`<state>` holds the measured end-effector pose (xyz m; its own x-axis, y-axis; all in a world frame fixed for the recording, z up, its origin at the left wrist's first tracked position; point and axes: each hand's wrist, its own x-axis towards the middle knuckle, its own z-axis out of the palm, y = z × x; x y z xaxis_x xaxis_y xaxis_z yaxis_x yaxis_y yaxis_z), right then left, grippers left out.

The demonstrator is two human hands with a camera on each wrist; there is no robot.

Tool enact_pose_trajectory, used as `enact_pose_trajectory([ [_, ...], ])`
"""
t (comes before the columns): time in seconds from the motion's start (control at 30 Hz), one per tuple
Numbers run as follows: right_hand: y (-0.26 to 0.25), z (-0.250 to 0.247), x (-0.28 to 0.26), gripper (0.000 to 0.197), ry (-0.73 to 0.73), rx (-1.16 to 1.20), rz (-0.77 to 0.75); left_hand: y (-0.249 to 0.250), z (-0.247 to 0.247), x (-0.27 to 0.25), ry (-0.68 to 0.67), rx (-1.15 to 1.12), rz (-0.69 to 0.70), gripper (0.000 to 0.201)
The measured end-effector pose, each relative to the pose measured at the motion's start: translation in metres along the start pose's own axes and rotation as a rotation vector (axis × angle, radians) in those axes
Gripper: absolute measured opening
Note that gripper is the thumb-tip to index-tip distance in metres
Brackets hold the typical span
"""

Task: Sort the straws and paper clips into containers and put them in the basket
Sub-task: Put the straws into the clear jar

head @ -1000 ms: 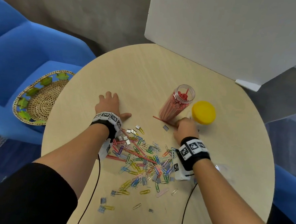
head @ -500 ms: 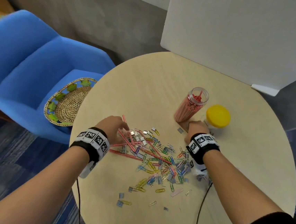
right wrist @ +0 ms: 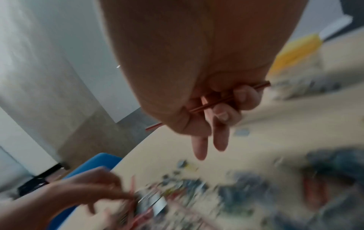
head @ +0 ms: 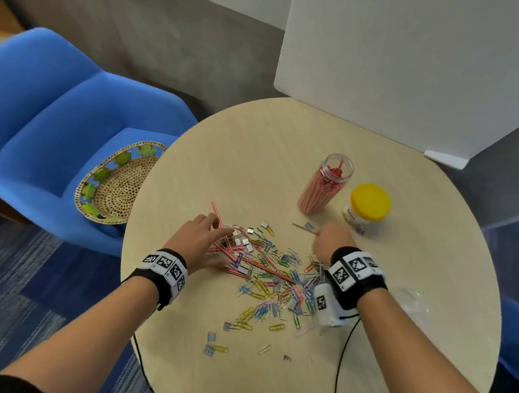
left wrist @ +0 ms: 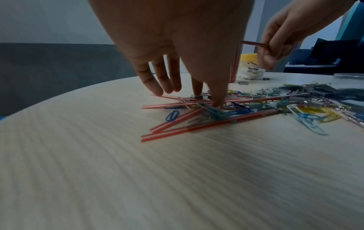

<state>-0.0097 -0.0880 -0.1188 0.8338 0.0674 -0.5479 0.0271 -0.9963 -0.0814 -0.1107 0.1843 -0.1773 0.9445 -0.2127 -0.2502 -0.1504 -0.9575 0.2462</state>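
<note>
in right wrist view, paper clips (right wrist: 246,191) blurred; right hand (right wrist: 206,109) pinches straw (right wrist: 262,84).

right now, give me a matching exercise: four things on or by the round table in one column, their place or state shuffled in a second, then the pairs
1. clear plastic jar of red straws
2. yellow-lidded jar
3. woven basket with green leaf rim
4. single red striped straw

a. on the blue chair
b. pinched in the right hand
c. upright, lid off
d. closed, right of the open jar

Pairs: 1-c, 2-d, 3-a, 4-b
</note>
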Motion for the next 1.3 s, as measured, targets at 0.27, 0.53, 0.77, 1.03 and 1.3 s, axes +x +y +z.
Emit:
enact_pose_trajectory([
  [0.27, -0.073, 0.058, -0.011, 0.021, 0.031, 0.039, -0.211, 0.008, -0.013, 0.027, -0.032, 0.123, 0.108, 0.028],
  [0.53, -0.081, 0.065, 0.006, 0.017, 0.016, 0.027, -0.101, 0.014, -0.017, 0.047, -0.095, 0.290, 0.234, 0.022],
  [0.77, -0.057, 0.048, 0.009, 0.014, -0.115, 0.177, -0.174, 0.009, -0.038, 0.050, -0.008, -0.020, 0.074, 0.026],
  [1.03, -0.038, 0.045, -0.006, 0.017, -0.097, 0.296, -0.225, -0.002, -0.039, 0.029, 0.263, -0.530, -0.155, 0.018],
  [1.3, -0.059, 0.074, -0.024, 0.015, -0.012, -0.080, -0.309, 0.006, -0.009, -0.014, -0.196, -0.139, 0.001, 0.029],
])
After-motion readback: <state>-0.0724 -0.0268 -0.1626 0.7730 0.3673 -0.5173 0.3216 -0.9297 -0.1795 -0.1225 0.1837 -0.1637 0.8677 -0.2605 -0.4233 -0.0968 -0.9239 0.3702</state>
